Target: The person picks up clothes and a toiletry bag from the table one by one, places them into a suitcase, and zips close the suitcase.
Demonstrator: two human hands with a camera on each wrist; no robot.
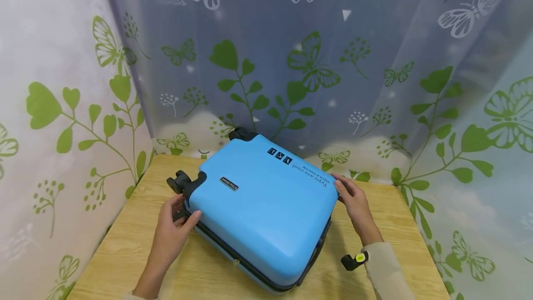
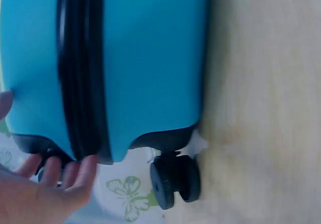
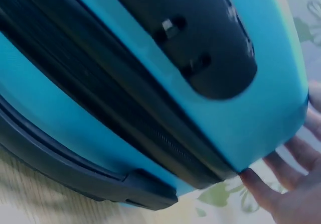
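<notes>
A light blue hard-shell suitcase point(image 1: 266, 203) lies on its side on a wooden table, its black wheels point(image 1: 179, 182) pointing to the left and back. At the near wheel end, my left hand point(image 1: 172, 235) grips the corner, thumb on the blue shell and fingers at the zipped edge in the left wrist view. My right hand point(image 1: 354, 205) holds the opposite far corner, with fingers point(image 3: 286, 171) bent round it in the right wrist view. A black zip band point(image 2: 83, 73) runs round the side, and a black lock panel point(image 3: 200, 43) faces the right wrist camera.
Behind the wooden table point(image 1: 374, 226) hangs a curtain point(image 1: 266, 59) printed with green leaves and butterflies, which also covers both sides. A black carry handle point(image 1: 318, 246) sits on the suitcase's right end. On the right wrist is a small black camera point(image 1: 351, 261).
</notes>
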